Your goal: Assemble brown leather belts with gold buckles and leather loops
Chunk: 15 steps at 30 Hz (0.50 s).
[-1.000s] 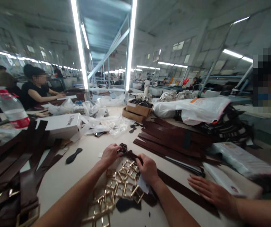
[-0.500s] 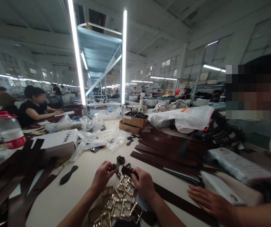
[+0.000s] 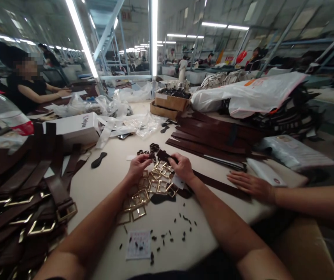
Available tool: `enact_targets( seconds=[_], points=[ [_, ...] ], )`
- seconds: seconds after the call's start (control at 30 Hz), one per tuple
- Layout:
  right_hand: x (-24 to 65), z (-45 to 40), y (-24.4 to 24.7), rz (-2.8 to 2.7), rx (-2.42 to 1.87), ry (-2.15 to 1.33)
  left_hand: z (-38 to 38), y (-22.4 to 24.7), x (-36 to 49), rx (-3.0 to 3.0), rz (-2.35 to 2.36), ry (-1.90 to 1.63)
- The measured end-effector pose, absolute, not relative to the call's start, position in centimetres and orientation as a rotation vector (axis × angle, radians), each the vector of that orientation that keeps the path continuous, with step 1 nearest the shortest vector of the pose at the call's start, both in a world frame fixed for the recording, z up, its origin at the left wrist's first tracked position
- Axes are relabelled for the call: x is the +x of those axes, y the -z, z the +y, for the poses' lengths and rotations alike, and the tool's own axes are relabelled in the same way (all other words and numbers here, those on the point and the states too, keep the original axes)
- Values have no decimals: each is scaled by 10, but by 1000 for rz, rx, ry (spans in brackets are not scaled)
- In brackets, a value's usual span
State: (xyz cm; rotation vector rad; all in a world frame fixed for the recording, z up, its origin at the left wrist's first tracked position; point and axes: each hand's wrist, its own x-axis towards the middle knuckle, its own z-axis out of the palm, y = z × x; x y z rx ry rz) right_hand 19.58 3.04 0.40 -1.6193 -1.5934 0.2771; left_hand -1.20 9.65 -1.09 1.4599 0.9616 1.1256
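Note:
My left hand [image 3: 139,166] pinches a small dark brown loop [image 3: 151,154] between thumb and fingers. Just right of it, my right hand [image 3: 182,167] grips the end of a dark brown strap [image 3: 219,186], which runs back to the right across the white table. Several more dark loops [image 3: 154,147] lie beyond my fingertips. Gold-coloured square buckles [image 3: 153,186] are heaped below and between my hands. A dark shaped leather piece [image 3: 162,199] lies under the near side of the heap.
Another person's hand [image 3: 250,184] rests at the strap's far end. Brown straps with buckles [image 3: 43,225] pile up at left, near a white box [image 3: 73,128] and bottle [image 3: 12,116]. Small black pieces [image 3: 164,236] dot the near table [image 3: 97,241]. More straps [image 3: 210,136] lie at right.
The view has tilted down, showing the near table edge and small black pieces. My left hand now holds a small loop near the strap end; my right hand keeps its grip.

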Motion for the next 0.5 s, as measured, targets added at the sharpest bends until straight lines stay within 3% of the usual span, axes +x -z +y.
enact_targets(
  seconds=[0.3,0.5],
  points=[
    [179,19,-13,-1698,-1517,-87,87,1,-10,1526,987,-1082],
    [189,26,-12,-1589,-1785,-71,82,-3,-6,1436,885,-1045]
  ],
)
